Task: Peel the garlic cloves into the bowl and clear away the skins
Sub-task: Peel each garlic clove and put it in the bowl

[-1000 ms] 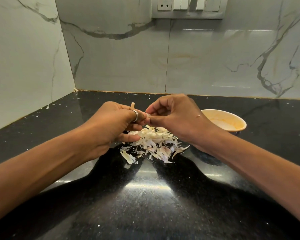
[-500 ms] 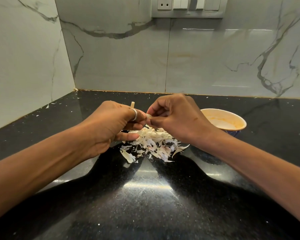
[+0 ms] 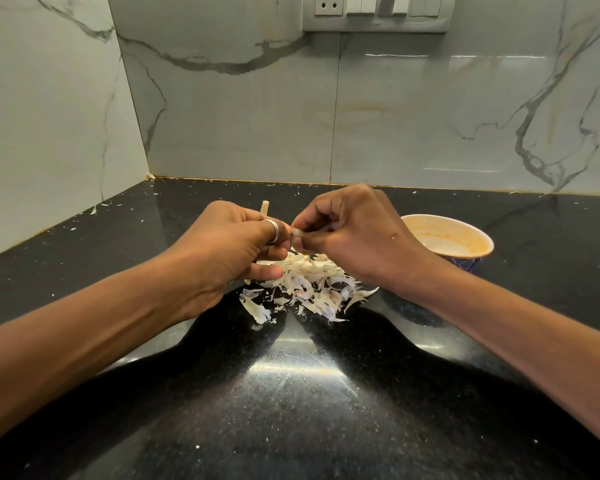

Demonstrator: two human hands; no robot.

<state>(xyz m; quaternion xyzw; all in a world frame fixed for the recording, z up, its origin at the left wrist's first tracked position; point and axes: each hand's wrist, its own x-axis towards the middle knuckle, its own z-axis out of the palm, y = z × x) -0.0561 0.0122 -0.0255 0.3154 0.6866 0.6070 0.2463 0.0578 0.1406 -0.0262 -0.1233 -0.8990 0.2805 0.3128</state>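
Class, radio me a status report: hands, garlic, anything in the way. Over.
Left hand grips garlic stalk. Right hand pinches pale garlic piece. Skins heaped on counter beneath. Bowl at right, unobstructed.

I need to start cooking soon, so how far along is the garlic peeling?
Done: a heap of skins on the counter suggests several cloves peeled. In hand: the left hand grips the garlic, the right hand pinches a pale piece. Left: finishing that, then clearing the skins.

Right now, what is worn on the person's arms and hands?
No sleeves, gloves, watch or bracelets show on either arm. The left hand wears one plain silver ring on a finger. The right hand shows no ring.
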